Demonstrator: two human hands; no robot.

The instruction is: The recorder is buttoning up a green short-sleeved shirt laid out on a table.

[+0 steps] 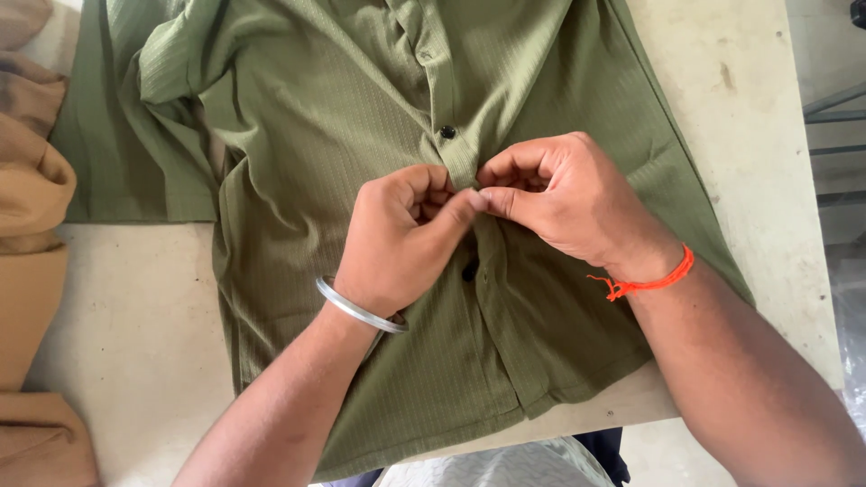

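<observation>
Olive green shirt point(343, 135) lies front-up on the pale table point(135, 334), collar toward the top of the frame, hem hanging over the near edge at the bottom. Its button strip runs roughly top to bottom through the middle of the frame, leaning slightly to the left as it climbs; that line is the long axis that matters here. Both hands meet on it at centre frame.

Left hand point(397, 239) (steel bangle point(359, 307) on the wrist) comes in from lower left, fingers curled, thumb and forefinger pinching the fabric edge of the strip. Right hand point(564, 198) (orange thread point(651, 281) on the wrist) comes in from the right, fingers also curled, fingertips pinching the same spot from the other side. So each grip is clenched on shirt cloth, thumbs nearly touching. Whether a button sits between the fingertips is hidden, probably one does, can't confirm.

One black button point(447, 132) shows just above the hands, another black button point(469, 270) just below them, partly under the left thumb side. Neither hand is clearly nearer; the pinch point sits directly under both, between those two buttons.

Tan cloth point(32, 207) is piled along the left edge of the frame, apart from the shirt. A folded sleeve lies at upper left.
</observation>
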